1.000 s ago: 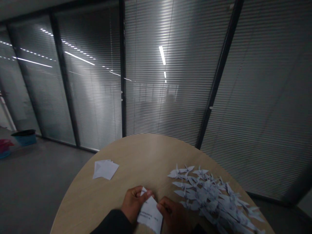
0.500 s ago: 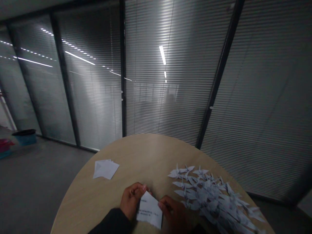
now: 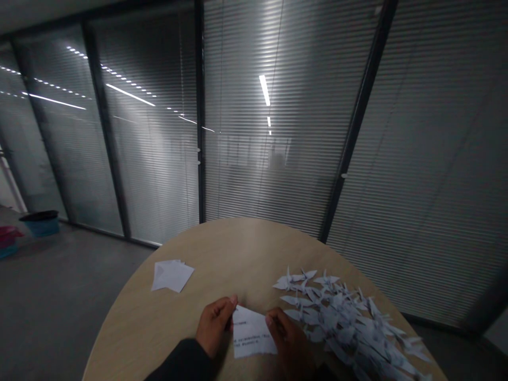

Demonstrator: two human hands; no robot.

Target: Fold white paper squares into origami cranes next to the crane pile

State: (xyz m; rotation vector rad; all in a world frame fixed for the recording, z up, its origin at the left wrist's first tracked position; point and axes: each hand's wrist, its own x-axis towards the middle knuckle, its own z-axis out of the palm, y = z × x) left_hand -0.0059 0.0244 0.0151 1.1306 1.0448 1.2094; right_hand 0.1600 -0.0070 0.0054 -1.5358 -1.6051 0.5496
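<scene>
A white sheet of paper [image 3: 252, 334] with printed dark lines and a ragged lower edge is held up between both hands near the front of the table. My left hand [image 3: 214, 324] pinches its upper left corner between thumb and fingers. On the other side, my right hand [image 3: 288, 338] grips the upper right edge, with part of that hand in shadow. Just right of it spreads a heap of folded white paper cranes [image 3: 345, 317]. Farther left on the table lies a small stack of white paper sheets [image 3: 173, 275].
The round wooden table [image 3: 246, 243] has its far edge close to a glass partition with blinds [image 3: 270, 185]. On the floor at the left stand a blue bin with a black liner [image 3: 43, 225] and a pink and blue container [image 3: 8, 239].
The paper has turned and shifted slightly right, its top edge now lying flatter. My right hand has moved up and a little right; my left hand has stayed almost in place.
</scene>
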